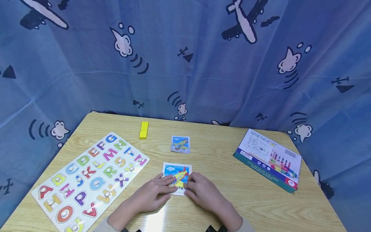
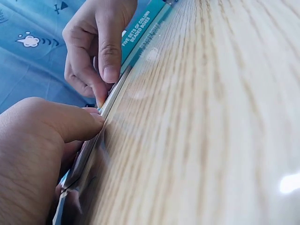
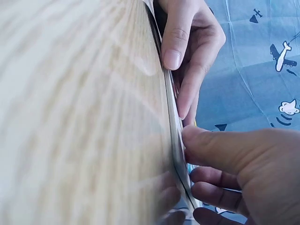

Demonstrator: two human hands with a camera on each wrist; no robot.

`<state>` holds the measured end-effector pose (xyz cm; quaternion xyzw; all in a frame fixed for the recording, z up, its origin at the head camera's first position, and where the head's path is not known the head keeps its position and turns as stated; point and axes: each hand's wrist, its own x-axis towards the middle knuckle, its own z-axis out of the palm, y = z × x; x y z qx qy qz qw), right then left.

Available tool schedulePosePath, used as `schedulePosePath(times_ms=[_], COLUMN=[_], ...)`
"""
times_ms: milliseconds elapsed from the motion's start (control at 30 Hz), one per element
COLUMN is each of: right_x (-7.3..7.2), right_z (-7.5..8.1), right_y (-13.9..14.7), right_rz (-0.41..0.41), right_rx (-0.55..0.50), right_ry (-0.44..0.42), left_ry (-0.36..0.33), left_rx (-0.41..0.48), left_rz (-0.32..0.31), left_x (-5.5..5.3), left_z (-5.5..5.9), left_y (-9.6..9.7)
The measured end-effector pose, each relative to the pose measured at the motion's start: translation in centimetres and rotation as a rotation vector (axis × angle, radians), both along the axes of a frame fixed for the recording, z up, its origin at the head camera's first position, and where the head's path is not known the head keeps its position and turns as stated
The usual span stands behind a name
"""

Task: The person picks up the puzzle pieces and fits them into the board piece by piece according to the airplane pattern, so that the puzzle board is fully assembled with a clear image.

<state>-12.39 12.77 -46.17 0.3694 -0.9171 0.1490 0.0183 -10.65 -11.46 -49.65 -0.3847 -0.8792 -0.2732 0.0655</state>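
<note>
A small white-bordered jigsaw puzzle (image 1: 169,169) with a yellow aeroplane on blue sky lies before both hands. My left hand (image 1: 155,192) rests on its left and lower part, fingers stretched over the picture. My right hand (image 1: 204,192) touches the puzzle's right side with loosely bent fingertips. In the left wrist view, the right hand (image 2: 101,44) reaches down onto the thin board from beyond the left thumb (image 2: 82,123). The right wrist view has the right thumb (image 3: 211,143) at the board, with a gap between it and the fingers. Fingers hide part of the picture.
Behind the puzzle lies a small matching aeroplane card (image 1: 180,144). To the left are an alphabet peg board (image 1: 97,172) with coloured letters and a yellow block (image 1: 143,130). A beaded-box carton (image 1: 268,161) sits at the right. A blue printed curtain (image 1: 185,64) hangs behind the table.
</note>
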Motion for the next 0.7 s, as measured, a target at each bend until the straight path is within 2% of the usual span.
schedulePosePath(times_ms=[200,433,533,700], right_x=[0.1,0.1,0.1,-0.1], right_z=[0.3,0.5,0.7,1.0], right_y=[-0.2,0.3,0.7,2.7], right_rz=[0.008,-0.042,-0.062,-0.119], right_rx=[0.008,-0.021,-0.033,-0.058], right_ry=[0.001,-0.123,-0.169,-0.171], left_ry=[0.002,-0.022,-0.07,-0.184], left_rx=[-0.002,-0.001,0.011,0.026], left_rz=[-0.001,0.014,0.048,0.136], left_x=[0.0,0.0,0.1,0.2], left_z=[0.0,0.0,0.1,0.9], left_y=[-0.1,0.0,-0.2,-1.1])
